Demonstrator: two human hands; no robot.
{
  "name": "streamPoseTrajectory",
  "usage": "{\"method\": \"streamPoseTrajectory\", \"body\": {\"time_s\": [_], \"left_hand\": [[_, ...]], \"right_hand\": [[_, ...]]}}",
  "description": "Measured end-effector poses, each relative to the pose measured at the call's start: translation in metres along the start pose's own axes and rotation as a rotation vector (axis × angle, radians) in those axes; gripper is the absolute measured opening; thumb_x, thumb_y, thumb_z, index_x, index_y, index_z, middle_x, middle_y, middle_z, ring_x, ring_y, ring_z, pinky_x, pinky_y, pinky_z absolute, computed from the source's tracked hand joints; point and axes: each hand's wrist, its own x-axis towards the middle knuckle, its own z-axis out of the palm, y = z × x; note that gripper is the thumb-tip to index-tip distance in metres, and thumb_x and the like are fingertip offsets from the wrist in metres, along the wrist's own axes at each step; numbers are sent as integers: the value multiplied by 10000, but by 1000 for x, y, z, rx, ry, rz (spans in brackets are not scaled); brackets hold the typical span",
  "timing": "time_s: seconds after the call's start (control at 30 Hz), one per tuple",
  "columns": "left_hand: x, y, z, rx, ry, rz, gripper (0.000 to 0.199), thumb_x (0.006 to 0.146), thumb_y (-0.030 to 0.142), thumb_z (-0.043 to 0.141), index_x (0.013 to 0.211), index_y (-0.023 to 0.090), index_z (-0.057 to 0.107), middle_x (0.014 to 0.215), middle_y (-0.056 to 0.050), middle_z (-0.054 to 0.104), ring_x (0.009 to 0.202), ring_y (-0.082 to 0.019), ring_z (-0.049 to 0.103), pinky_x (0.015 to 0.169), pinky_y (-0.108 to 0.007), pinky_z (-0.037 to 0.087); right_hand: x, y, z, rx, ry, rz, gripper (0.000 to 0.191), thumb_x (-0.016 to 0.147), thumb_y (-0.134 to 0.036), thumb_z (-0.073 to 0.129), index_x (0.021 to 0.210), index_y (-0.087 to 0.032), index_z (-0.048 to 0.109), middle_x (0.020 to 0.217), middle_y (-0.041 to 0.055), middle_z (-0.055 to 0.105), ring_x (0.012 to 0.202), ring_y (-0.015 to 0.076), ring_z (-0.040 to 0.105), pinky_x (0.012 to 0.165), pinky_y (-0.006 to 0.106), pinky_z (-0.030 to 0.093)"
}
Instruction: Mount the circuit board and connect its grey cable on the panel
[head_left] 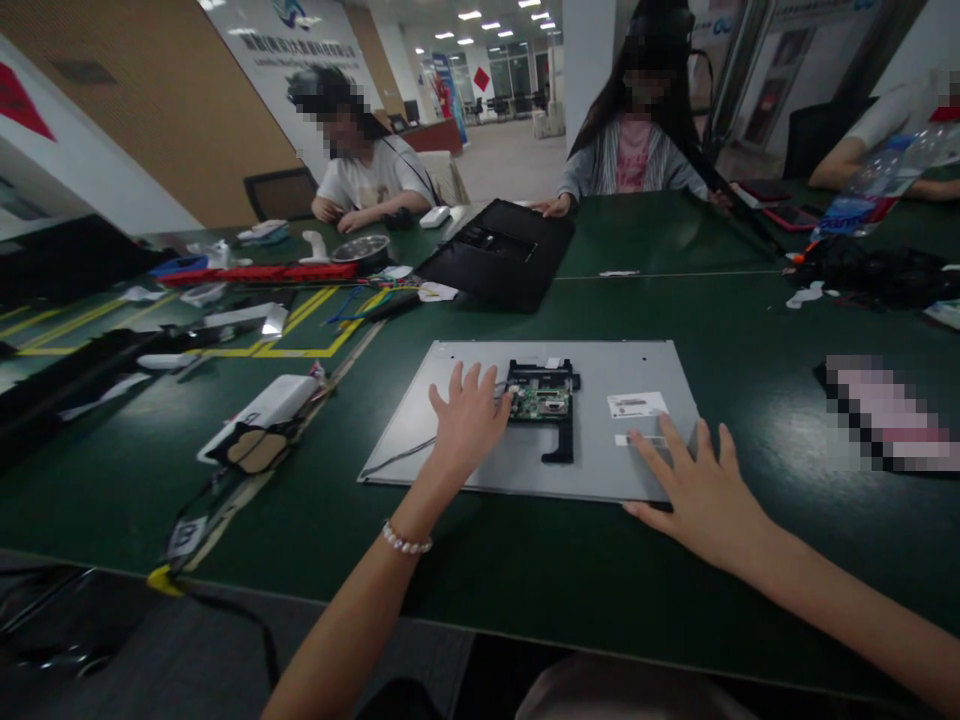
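On the table: a flat, grey panel.

One grey panel, one circuit board

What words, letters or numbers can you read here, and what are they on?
Nothing reads clearly.
Left wall sign: too blurred.
Right wall sign: too small.
White labels on the gray panel: too small.
Bottle label: too blurred.
Cable tag: maybe "B", unsure.
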Motion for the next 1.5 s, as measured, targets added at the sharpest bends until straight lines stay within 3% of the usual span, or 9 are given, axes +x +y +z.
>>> {"method": "streamPoseTrajectory", "body": {"time_s": [0.17,0.27,0.37,0.7,1.03,1.5], "left_hand": [[-2,1,5,39,37,21,447,988,389,357,1373,193,470,1500,-150,419,1454,-354,223,1096,-692,222],[-4,4,10,32,41,57,436,978,375,384,1371,206,473,1499,-135,423,1452,-341,232,1103,-677,236],[-7,7,13,4,30,109,425,972,359,400,1361,209,480,1490,-134,431,1449,-340,242,1107,-674,240],[-11,15,12,-55,62,192,394,972,316,413,1343,207,490,1482,-132,442,1449,-331,249,1120,-663,221],[-15,24,14,-73,-24,290,391,963,296,432,1338,200,488,1478,-129,449,1447,-306,260,1139,-631,206],[-15,22,15,-39,-60,292,389,981,303,399,1338,179,489,1469,-138,458,1432,-323,282,1126,-644,219]], "right_hand": [[2,35,-5,74,-10,-201,746,880,-727,379,1527,-364,305,1586,90,321,1410,463,284,1096,743,116],[7,57,-4,160,-64,-350,724,884,-696,429,1528,-414,255,1633,16,194,1464,402,178,1131,700,106],[12,63,1,229,-129,-366,764,891,-681,441,1548,-400,168,1651,-4,67,1480,371,119,1156,645,146],[30,33,-1,267,-146,-360,770,897,-694,414,1554,-359,193,1647,11,70,1487,345,72,1183,596,89],[51,1,5,285,-93,-393,755,912,-683,380,1552,-308,242,1643,49,128,1489,351,81,1175,606,103],[72,-30,0,319,-79,-405,771,911,-684,372,1552,-272,255,1645,72,123,1494,337,63,1182,568,123]]}}
